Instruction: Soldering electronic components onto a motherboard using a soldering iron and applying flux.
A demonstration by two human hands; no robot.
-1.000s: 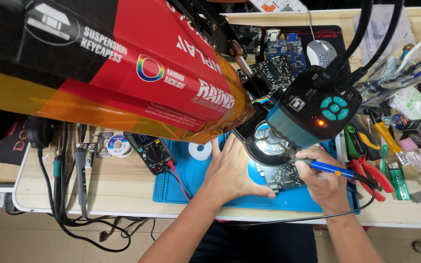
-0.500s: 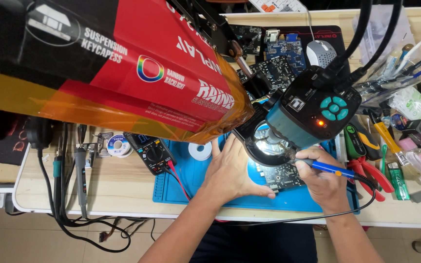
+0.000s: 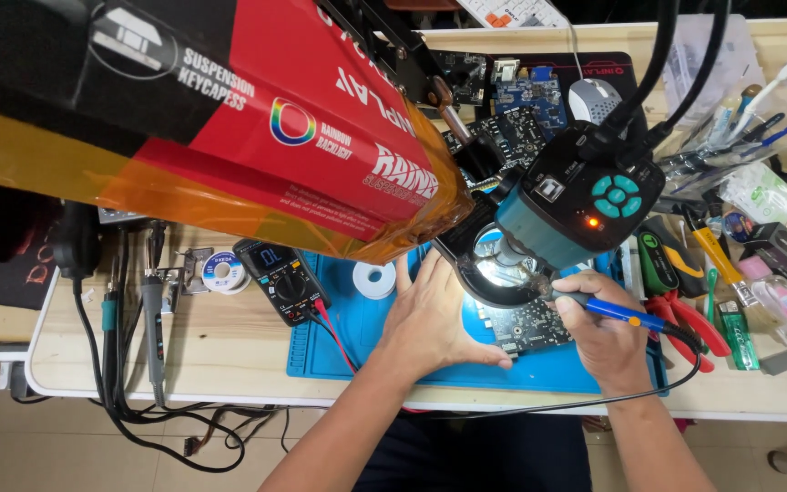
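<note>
A dark circuit board [image 3: 532,325] lies on a blue work mat [image 3: 348,335], partly hidden under a teal microscope camera [image 3: 565,217] with a lit ring light [image 3: 495,271]. My left hand [image 3: 432,319] lies flat on the mat with its fingers spread, its thumb touching the board's left edge. My right hand [image 3: 605,335] grips a blue-handled soldering iron [image 3: 626,314] whose tip points left onto the board beneath the ring light. The iron's black cable runs back along the table edge.
A large red and black box [image 3: 229,118] wrapped in orange film fills the upper left. A multimeter [image 3: 282,281], solder reel [image 3: 222,271] and tape roll [image 3: 375,280] lie left of the mat. Red pliers [image 3: 694,323], cutters and pens crowd the right; more circuit boards [image 3: 521,100] sit behind.
</note>
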